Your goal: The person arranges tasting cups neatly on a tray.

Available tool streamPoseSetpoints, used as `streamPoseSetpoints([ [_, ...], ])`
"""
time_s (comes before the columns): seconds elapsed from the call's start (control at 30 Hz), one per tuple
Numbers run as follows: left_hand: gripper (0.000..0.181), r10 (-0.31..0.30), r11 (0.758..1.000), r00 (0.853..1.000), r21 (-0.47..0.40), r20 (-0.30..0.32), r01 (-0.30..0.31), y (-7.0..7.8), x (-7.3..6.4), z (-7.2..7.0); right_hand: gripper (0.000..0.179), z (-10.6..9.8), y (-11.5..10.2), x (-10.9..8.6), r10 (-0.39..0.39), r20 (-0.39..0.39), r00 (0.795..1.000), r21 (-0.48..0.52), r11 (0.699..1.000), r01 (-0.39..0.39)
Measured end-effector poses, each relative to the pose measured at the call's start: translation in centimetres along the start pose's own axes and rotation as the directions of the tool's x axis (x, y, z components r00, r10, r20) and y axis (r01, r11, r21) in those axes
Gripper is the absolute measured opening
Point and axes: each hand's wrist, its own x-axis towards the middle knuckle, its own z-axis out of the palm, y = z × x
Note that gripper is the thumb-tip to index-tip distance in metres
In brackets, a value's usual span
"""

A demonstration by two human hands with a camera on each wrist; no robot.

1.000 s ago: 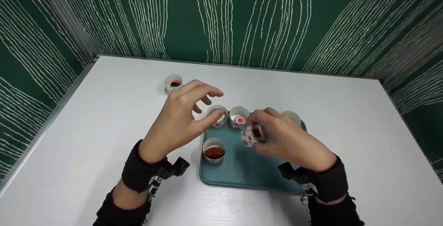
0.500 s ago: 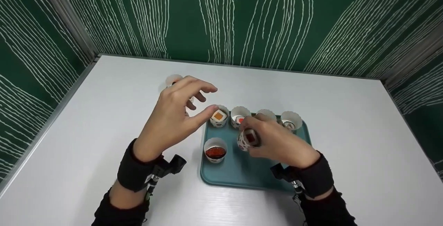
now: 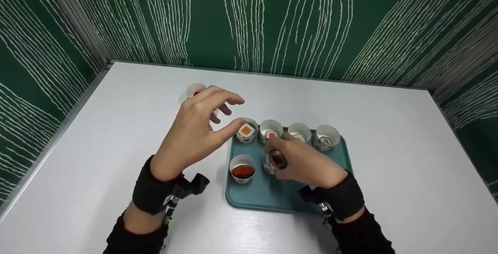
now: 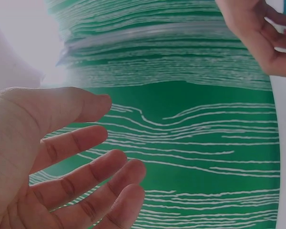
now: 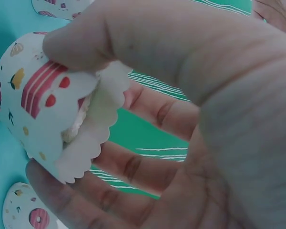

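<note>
My right hand [image 3: 305, 162] grips a patterned paper baking cup [image 5: 43, 95], thumb on one side and fingers on the other. The cup is tilted low over the teal tray [image 3: 256, 201], and a dark piece with a red centre [image 3: 277, 160] shows in its mouth. Left of it on the tray stands a cup [image 3: 242, 159] with a red-topped, dark-sided piece. My left hand [image 3: 196, 129] hovers left of the tray with fingers spread and loosely bent, holding nothing; the left wrist view shows its bare palm [image 4: 19, 205].
Along the tray's back edge stands a row of several paper cups, including one with an orange-centred white piece [image 3: 246, 130] and one at the right end [image 3: 327, 132]. Another cup [image 3: 194, 89] is partly hidden behind my left hand. A green wall [image 3: 210, 20] borders the white table [image 3: 408, 149].
My right hand has moved left and down with the cup, nearer the tray's middle. My left hand drew back slightly to the left, then stayed still.
</note>
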Motion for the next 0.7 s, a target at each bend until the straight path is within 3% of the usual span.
streamPoseSetpoints([
  [0.13, 0.025, -0.006, 1.000, 1.000, -0.002, 0.006, 0.006, -0.03, 0.01, 0.05, 0.050, 0.27, 0.06, 0.08, -0.021, 0.001, 1.000, -0.009, 1.000, 0.021],
  [0.7, 0.025, 0.004, 1.000, 1.000, 0.000, 0.023, -0.004, -0.10, 0.06, 0.34, 0.053, 0.88, -0.09, 0.59, 0.035, 0.048, 0.998, -0.022, 0.999, -0.034],
])
